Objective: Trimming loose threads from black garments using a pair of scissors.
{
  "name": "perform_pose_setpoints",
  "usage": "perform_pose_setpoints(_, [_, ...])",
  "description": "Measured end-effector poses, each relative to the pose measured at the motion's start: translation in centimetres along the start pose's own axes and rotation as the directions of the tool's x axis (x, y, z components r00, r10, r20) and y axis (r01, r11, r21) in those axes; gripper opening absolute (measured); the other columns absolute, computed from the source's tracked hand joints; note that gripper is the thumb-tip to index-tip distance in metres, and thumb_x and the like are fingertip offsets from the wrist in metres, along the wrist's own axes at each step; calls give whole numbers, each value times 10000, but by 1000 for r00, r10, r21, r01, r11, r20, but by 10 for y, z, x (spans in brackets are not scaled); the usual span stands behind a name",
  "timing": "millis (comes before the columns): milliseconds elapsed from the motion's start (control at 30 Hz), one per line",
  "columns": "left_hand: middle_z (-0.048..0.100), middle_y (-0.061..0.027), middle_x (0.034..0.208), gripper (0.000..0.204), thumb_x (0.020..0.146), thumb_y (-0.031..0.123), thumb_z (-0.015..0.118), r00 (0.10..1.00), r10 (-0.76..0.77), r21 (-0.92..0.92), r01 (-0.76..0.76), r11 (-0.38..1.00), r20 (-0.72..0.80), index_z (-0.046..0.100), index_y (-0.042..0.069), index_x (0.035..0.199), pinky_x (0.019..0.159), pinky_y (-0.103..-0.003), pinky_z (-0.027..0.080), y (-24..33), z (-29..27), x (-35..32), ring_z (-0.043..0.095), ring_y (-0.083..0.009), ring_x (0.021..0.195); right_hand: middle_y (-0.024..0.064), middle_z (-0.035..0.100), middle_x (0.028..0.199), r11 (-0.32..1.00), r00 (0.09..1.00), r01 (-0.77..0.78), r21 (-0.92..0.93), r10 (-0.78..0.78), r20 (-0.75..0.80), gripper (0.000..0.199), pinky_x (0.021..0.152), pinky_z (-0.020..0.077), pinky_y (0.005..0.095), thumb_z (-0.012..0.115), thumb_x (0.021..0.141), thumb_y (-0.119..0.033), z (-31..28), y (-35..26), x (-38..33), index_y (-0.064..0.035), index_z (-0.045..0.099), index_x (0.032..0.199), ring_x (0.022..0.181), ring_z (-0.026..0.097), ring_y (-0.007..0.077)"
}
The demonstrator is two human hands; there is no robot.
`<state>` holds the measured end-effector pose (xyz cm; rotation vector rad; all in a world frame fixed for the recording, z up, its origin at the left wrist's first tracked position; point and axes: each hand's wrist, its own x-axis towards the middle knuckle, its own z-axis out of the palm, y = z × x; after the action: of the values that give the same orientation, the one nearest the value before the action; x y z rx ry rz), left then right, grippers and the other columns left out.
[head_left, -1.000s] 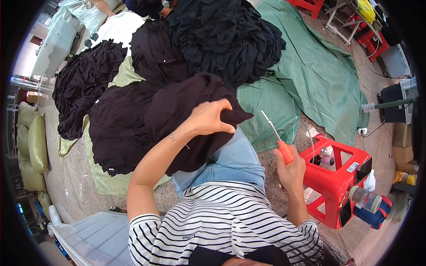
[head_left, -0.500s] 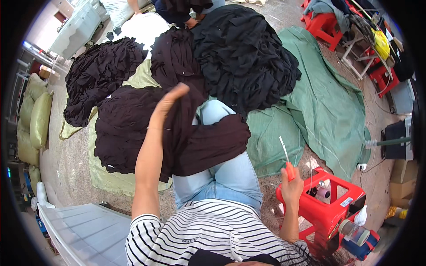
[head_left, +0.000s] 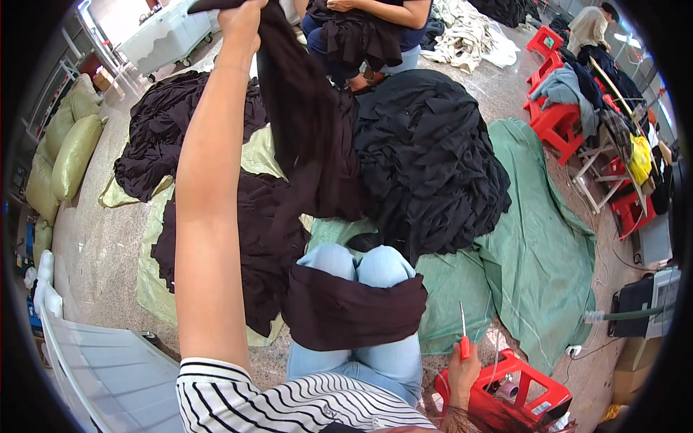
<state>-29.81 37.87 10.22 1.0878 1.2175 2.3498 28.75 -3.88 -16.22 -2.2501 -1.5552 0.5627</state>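
So the big stuff first: black heap of clothes (head_left: pixel 433 159) sits at about 1 o'clock from my knees, on the green tarp (head_left: pixel 534 267) that runs off to 3 o'clock. A second dark pile (head_left: pixel 162 141) is out at 10 o'clock.

The dark garment (head_left: pixel 317 187) I'm working on hangs from up at 12 o'clock and drapes down across my jeans (head_left: pixel 361 267), its bottom end folded over my lap. My left hand (head_left: pixel 242 16) is raised way up with the fingers clamped tight around the top edge, arm nearly straight.

My right hand (head_left: pixel 462 375) is down at 5 o'clock, just beside the red stool (head_left: pixel 505 393), fingers curled closed around the red handle of the thread snips (head_left: pixel 463 335), blade pointing up and well apart from the cloth.

My take on doing this bit well: keep the lift high so the fabric hangs flat and loose threads show, and keep the blade pointed away from my knee until I've actually spotted something to trim.
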Motion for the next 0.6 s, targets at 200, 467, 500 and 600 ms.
perform_pose_setpoints(200, [705, -108, 1020, 338, 720, 19, 762, 980, -49, 214, 6, 977, 194, 683, -71, 1036, 849, -338, 518, -67, -23, -31, 654, -211, 903, 204, 663, 741, 1000, 999, 27, -10, -27, -22, 226, 620, 483, 509, 692, 915, -257, 8, -18, 17, -80, 609, 1029, 724, 647, 452])
perform_pose_setpoints(467, [693, -25, 944, 178, 925, 127, 670, 456, -619, 640, 129, 757, 640, 686, -11, 1037, 813, -281, 511, -73, -129, -297, 612, -85, 895, 173, 628, 809, 972, 970, 234, -9, -234, -72, 314, 671, 497, 466, 678, 941, -277, 24, -24, 43, -96, 616, 1189, 742, 615, 429])
perform_pose_setpoints(500, [708, -45, 925, 193, 951, 159, 650, 432, -593, 616, 104, 781, 679, 693, -8, 1038, 817, -291, 516, -52, -141, -329, 636, -109, 885, 149, 627, 776, 988, 994, 102, 116, -106, 32, 335, 657, 501, 442, 680, 944, -295, 30, -22, 46, -95, 612, 1205, 701, 625, 384])
perform_pose_setpoints(600, [497, -148, 1459, 468, 701, 369, 854, 304, -543, 600, -142, 787, 783, 650, 28, 949, 1139, -503, 318, 34, -167, -383, 397, -358, 1406, 89, 645, 742, 887, 951, -248, 389, 147, 272, 379, 630, 515, 366, 683, 950, -342, 41, -35, 60, -90, 610, 1224, 643, 662, 219])
